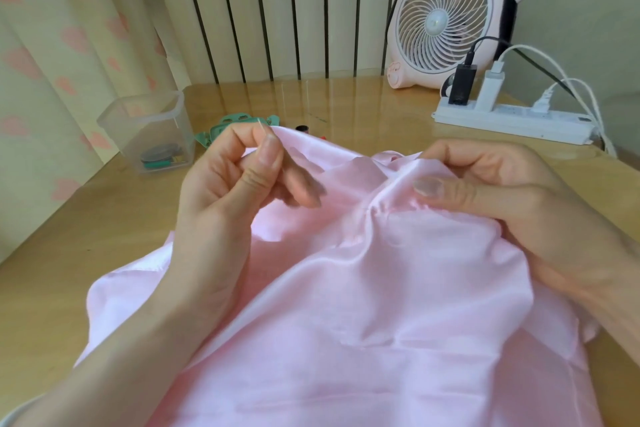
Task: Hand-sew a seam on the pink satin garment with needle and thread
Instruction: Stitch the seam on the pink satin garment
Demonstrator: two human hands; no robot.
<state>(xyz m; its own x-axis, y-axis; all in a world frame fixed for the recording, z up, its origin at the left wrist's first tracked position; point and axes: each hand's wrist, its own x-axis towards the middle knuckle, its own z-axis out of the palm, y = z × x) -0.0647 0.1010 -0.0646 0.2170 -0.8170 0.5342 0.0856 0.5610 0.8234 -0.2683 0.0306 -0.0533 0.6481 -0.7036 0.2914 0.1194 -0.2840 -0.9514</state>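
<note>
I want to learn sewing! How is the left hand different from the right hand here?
The left hand pinches a needle, thumb pointing up; the right hand grips the bunched pink satin garment, thumb lying flat on it. Both are bare.

Single head-worn wide-angle view, forward and down, close above the garment on the table
</note>
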